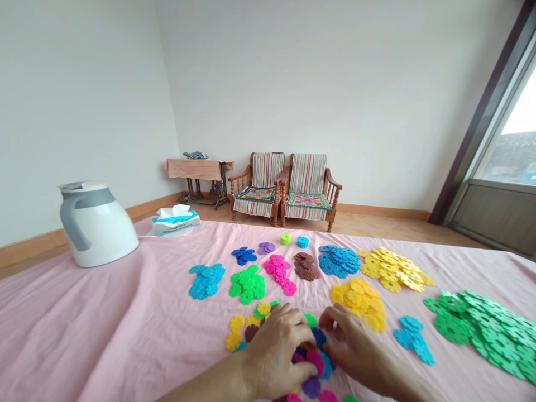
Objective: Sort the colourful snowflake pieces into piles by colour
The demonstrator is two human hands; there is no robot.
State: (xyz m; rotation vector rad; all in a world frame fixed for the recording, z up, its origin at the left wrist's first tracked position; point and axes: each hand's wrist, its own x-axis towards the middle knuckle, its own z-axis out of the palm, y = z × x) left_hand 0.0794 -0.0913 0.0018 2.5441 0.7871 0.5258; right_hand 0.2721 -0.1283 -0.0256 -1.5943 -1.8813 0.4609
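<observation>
My left hand (274, 352) curls over a mixed heap of plastic snowflake discs (314, 363) in many colours, its fingertips on the discs. My right hand (352, 349) comes in from the other side, with its fingertips beside a blue disc (319, 336). Whether either hand grips a disc is hidden. Sorted piles lie beyond my hands: yellow (360, 303), light blue (206, 281), green (248, 283), pink (280, 274), brown (306, 266) and blue (339, 261). A large green pile (481, 332) spreads out at the right.
A pink sheet (84, 324) covers the surface under the discs. A white plastic jug (97, 223) and a tissue pack (175, 220) stand at the far left. Beyond the sheet are two wooden armchairs (285, 187), a treadle sewing table (199, 176) and a window (506, 131).
</observation>
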